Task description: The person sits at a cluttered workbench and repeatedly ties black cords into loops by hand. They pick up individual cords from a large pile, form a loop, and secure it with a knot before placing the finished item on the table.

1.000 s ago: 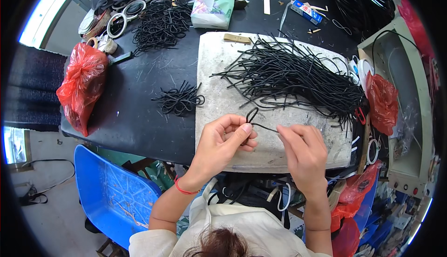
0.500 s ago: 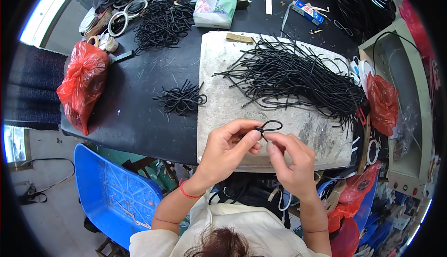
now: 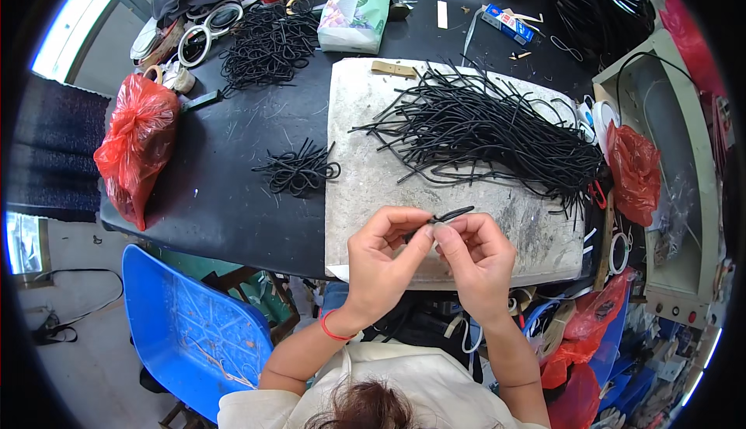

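Observation:
Between my two hands is a short black cord bent into a loop, its end sticking out past my fingertips to the right. My left hand pinches it, with a red string round the wrist. The thumb and fingers of my right hand close on the same spot, touching the left fingertips and hiding any knot. Beyond the hands, a large bundle of loose black cords lies on a worn pale board. A small pile of looped cords rests left of the board.
The dark table also carries a bigger heap of looped cords, a tissue pack, a tied red plastic bag, tape rolls and a small blue box. Below its left edge stands a blue plastic chair.
My right hand has moved left and up against the left fingertips, pinching the cord there. The loop, which stood open and round, now looks narrow and points to the right.

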Demonstrator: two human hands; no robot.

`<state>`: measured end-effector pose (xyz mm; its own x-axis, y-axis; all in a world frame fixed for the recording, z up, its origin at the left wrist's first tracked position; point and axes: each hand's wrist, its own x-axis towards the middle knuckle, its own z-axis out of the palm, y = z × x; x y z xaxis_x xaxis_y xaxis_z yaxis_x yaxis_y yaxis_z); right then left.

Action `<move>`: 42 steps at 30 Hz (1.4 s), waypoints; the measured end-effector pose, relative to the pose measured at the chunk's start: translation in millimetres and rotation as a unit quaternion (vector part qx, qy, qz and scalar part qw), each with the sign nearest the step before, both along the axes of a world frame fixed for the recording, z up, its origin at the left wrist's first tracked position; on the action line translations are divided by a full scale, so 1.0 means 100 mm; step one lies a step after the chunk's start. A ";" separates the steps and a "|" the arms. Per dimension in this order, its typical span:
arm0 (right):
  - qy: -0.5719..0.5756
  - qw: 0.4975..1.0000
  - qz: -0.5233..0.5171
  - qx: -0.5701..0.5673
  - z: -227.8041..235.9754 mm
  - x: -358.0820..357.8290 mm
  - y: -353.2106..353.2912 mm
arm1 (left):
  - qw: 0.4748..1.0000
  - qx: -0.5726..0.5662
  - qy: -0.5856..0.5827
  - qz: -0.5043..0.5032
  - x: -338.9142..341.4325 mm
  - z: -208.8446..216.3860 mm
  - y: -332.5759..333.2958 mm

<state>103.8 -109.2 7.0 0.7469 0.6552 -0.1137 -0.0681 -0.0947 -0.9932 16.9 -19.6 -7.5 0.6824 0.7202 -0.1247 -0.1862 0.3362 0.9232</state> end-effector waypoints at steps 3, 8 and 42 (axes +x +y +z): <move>0.029 0.999 -0.012 0.011 -0.01 0.04 0.02 | 0.998 0.056 0.022 -0.023 -0.03 -0.03 0.00; -0.086 0.988 0.124 -0.020 -0.13 0.23 -0.05 | 0.973 0.179 0.099 -0.106 -0.08 0.04 0.13; -0.045 0.999 0.005 -0.004 -0.07 0.18 -0.09 | 0.941 0.214 0.124 -0.231 -0.08 0.13 0.20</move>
